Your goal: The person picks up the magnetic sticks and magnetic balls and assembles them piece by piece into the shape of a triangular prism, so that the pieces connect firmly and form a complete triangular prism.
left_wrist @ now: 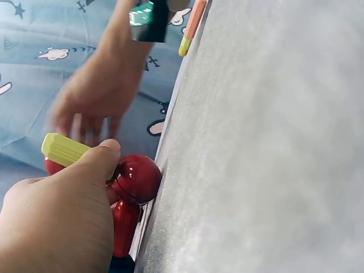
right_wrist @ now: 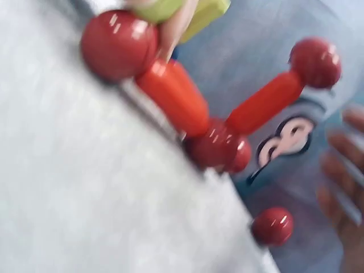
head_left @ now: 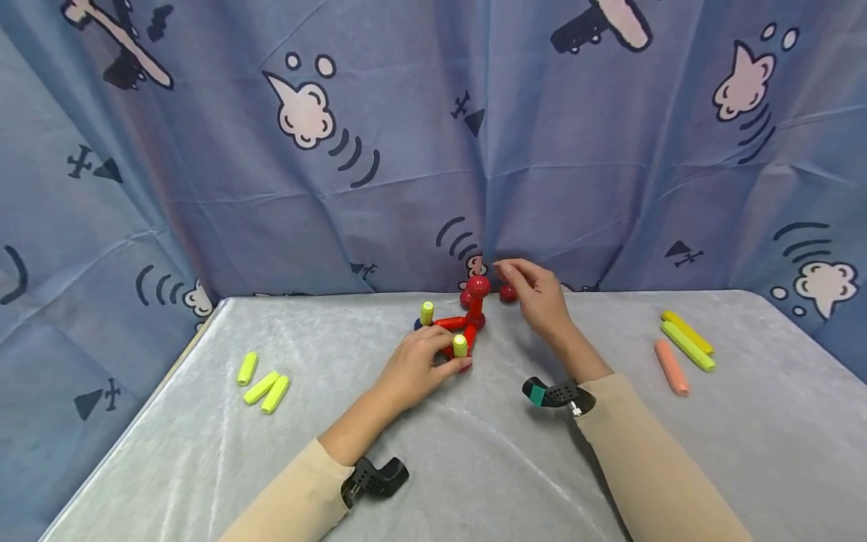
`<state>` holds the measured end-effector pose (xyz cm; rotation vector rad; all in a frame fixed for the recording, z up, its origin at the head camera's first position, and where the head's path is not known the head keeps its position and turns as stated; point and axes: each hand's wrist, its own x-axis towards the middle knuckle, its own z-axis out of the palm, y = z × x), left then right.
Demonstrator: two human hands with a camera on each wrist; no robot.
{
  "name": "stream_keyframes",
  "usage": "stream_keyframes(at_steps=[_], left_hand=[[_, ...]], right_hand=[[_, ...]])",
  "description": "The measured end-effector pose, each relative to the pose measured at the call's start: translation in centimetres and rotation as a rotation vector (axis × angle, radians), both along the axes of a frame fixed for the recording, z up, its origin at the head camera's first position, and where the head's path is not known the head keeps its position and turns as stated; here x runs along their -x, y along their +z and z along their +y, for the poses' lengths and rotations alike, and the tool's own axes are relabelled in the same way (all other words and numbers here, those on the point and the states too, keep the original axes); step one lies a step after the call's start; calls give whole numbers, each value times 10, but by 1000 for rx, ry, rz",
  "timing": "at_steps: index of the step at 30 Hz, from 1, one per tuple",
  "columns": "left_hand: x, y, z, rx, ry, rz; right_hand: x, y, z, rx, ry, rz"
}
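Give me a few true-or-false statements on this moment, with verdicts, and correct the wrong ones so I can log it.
1. The left hand holds the red-and-yellow structure. True.
2. The right hand grips the loose red ball. False: in the right wrist view the ball sits apart from that hand.
3. Three short yellow-green sticks lie to the left of the left hand. True.
4. The three sticks at far right are all red. False: they are a pink-orange stick, a long yellow-green stick and a yellow stick.
5. A red ball tops the structure's upright red stick. True.
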<state>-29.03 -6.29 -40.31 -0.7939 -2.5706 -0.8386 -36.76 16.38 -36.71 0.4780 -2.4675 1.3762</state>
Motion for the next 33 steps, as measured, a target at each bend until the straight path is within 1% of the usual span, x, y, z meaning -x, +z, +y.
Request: stream_keyframes(at_steps=[2, 3, 5, 6, 8, 10, 11, 13, 14, 15, 16, 18, 19, 20, 21, 22, 24, 25, 26, 27, 29, 33], left_hand=[[0, -1, 0, -8, 4, -13], [0, -1, 0, -7, 7, -15], [1, -2, 0, -5, 9, -19], [1, -3, 1, -3, 8, -18], [1, -4, 1, -7, 5, -18], [1, -4, 1, -12, 4, -16], [2, -4, 1, -15, 4, -16], [2, -4, 1, -16, 6, -12], [2, -4, 2, -15, 8, -11], [3, -4, 2, -13, 11, -12], [3, -3, 2, -13, 12, -17], [3, -3, 2, -15, 16, -25], [3, -3, 2, -21, 16, -33], [4, -2, 1, -28, 17, -41], [4, -2, 1, -36, 17, -47], [4, -2, 1, -43, 17, -52], [5, -1, 0, -58, 16, -55], [6, -1, -1, -65, 14, -57], [6, -1, -1, -71, 13, -60], [6, -1, -1, -74, 12, -62], [6, -2, -2, -78, 8, -71], [4, -2, -3, -92, -3, -102]], right_hand=[[5, -8, 5, -84, -50, -15], [7, -13, 8, -152, -60, -23], [11, -24, 13, -291, -36, -33], [12, -28, 15, -339, -16, -28], [14, -34, 17, -387, -3, -16], [14, -37, 18, -388, -30, -2], [14, -37, 18, -366, -52, 14], [13, -34, 19, -281, -109, 35], [12, -30, 19, -211, -120, 42], [10, -24, 20, -131, -110, 42], [8, -16, 20, -47, -79, 43], [3, 4, 20, 113, 20, 33], [-1, 15, 20, 173, 93, 24], [-5, 26, 20, 223, 184, 8], [-9, 37, 18, 250, 276, -15], [-13, 46, 17, 250, 364, -25], [-21, 60, 11, 217, 519, -51], [-24, 65, 8, 190, 583, -71], [-26, 68, 4, 158, 629, -95], [-28, 69, 0, 114, 659, -112], [-31, 69, -7, 34, 692, -145], [-33, 62, -17, -68, 737, -194]])
